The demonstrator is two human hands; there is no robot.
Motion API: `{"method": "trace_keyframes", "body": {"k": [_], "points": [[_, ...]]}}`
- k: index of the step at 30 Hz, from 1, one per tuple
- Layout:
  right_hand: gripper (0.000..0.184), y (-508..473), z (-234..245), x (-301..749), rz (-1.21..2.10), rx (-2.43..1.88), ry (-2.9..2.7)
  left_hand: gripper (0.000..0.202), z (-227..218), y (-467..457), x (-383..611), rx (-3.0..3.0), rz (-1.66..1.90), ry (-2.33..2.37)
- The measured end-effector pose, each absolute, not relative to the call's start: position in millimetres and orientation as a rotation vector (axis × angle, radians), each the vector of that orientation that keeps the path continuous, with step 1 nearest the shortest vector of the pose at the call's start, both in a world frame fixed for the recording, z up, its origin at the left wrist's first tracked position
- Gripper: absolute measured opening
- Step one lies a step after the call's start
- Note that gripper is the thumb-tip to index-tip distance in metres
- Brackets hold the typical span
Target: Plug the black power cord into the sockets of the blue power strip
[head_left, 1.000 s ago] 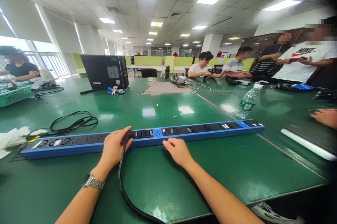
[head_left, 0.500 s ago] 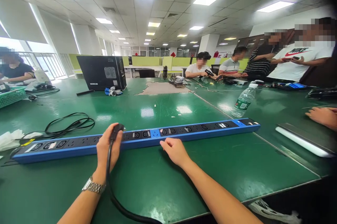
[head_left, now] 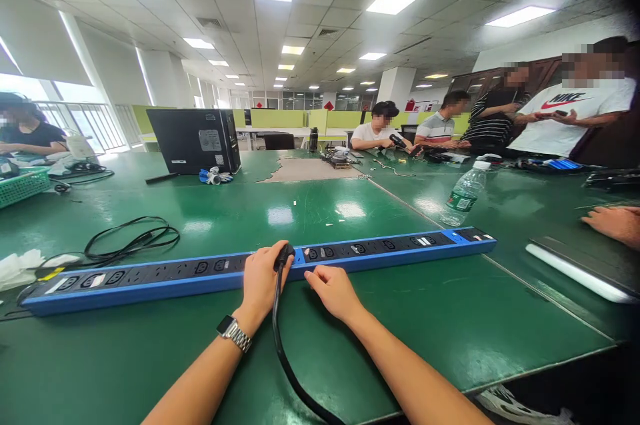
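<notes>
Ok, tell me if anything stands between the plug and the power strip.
Nothing visible does: the left hand holds the plug at the power strip, and the right hand is off to the right. Whether the plug is seated is hidden.

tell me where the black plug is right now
The black plug is near the middle of the head view, in the left hand at the blue power strip, with the right hand just to its right.
</notes>
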State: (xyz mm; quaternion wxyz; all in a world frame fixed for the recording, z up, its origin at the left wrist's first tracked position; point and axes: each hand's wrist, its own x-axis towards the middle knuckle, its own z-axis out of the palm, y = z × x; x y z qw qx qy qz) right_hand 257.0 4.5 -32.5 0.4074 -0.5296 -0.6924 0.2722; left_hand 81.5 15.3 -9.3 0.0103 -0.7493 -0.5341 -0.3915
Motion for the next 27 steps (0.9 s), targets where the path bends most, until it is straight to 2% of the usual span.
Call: {"method": "trace_keyframes", "body": {"k": [8,14,19,27], "points": [[0.041,4.5,-33.0,258.0,0.674,-1.322,-1.749,0.032,10.1,17.3,92.1,-2.390,-0.901,-1.812],[0.040,5.3,-35.0,256.5,0.637,-1.327,-1.765,0.031,16.9,12.5,97.2,-2.412,-0.699,-1.679],[0.041,4.3,-34.7,255.9,0.625,-1.320,-1.766,0.035,9.1,12.9,101.9,-2.404,-0.776,-1.679],[0.040,4.0,-34.0,255.3,0.628,-1.320,-1.751,0.037,-13.4,12.3,101.3,-2.304,-1.150,-1.677]]}}
